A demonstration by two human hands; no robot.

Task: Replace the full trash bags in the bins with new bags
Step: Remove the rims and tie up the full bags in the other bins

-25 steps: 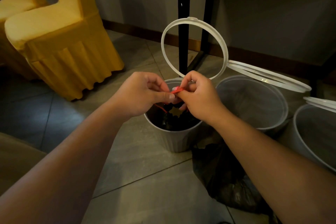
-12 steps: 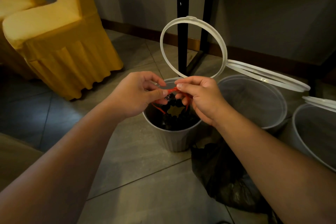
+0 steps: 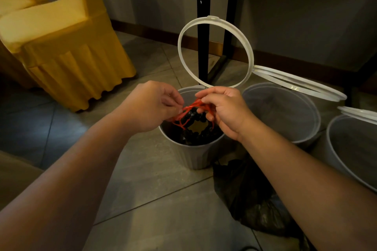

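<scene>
A small grey bin (image 3: 195, 155) stands on the tiled floor with its white ring lid (image 3: 214, 26) flipped upright behind it. Inside it sits a black trash bag (image 3: 195, 128) with its mouth gathered into a puckered opening. A red drawstring (image 3: 189, 108) runs out of the bag's mouth. My left hand (image 3: 151, 104) pinches the string on the left side above the bin. My right hand (image 3: 224, 108) grips the string on the right, with strands looped round its fingers. A crumpled black bag (image 3: 251, 199) lies on the floor to the right of the bin.
Two more grey bins (image 3: 285, 108) (image 3: 355, 149) stand to the right with their ring lids (image 3: 295, 83) tipped back. A yellow-skirted chair (image 3: 67, 47) is at the left. Black metal legs (image 3: 203, 26) rise behind the bin, in front of the wall.
My hands have moved apart a little, drawing the red string out and showing more of its strands. The bag's puckered mouth now shows more between them.
</scene>
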